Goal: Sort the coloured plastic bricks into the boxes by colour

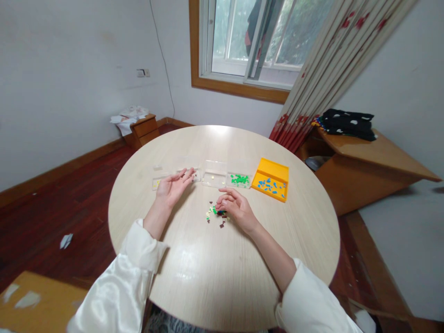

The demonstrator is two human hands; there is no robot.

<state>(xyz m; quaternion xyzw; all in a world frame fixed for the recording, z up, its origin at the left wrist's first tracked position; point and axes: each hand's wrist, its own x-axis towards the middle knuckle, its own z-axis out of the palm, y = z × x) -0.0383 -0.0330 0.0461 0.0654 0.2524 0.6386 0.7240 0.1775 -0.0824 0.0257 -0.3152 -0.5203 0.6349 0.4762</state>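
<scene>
A: What is shown on the round table (194,277)?

B: A small heap of loose pieces (215,214), mixed in colour, is seen near the middle of the table. Behind it, a row of clear trays (214,178) is laid out from left to right; green pieces (239,179) are held in the tray at the right end of that row. Just beside it, further right, an open yellow box (271,178) with blue pieces (271,185) inside is placed.

A: How is the right hand (236,206) positioned?

B: It is laid palm down on the right edge of the heap, with the fingers curled inward over the pieces. The fingertips are drawn close together at the heap, but whether a piece is pinched between them cannot be told, since the pieces there are too small and partly covered.

A: And the left hand (173,186)?

B: It is held palm up, with the fingers spread and relaxed, nothing being gripped. Its fingertips are extended toward the clear trays, over or just touching the second tray from the left. It is kept well apart from the heap.

A: What is seen beyond the table?

B: A window (249,41), a patterned curtain (333,64) and a wooden desk (367,162) at the right are shown.
</scene>
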